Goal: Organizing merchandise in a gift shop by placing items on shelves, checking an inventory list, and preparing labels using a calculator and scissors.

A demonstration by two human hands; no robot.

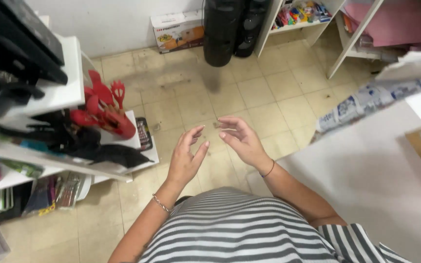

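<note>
Above the tiled floor [278, 92], left hand [185, 158] and right hand [242, 141] hover empty.

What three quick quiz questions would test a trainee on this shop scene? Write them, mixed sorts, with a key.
1. True or false: the left hand and the right hand are both empty.
2. Multiple choice: the red kitchen utensils stand
A) on the white shelf unit on the person's left
B) on the tiled floor
C) on the white counter
3. Fill in: the cardboard box by the back wall stands to the ____ of the tall black appliance.

Key:
1. True; the hands hang open above the floor, fingertips close but holding nothing.
2. A
3. left
</note>
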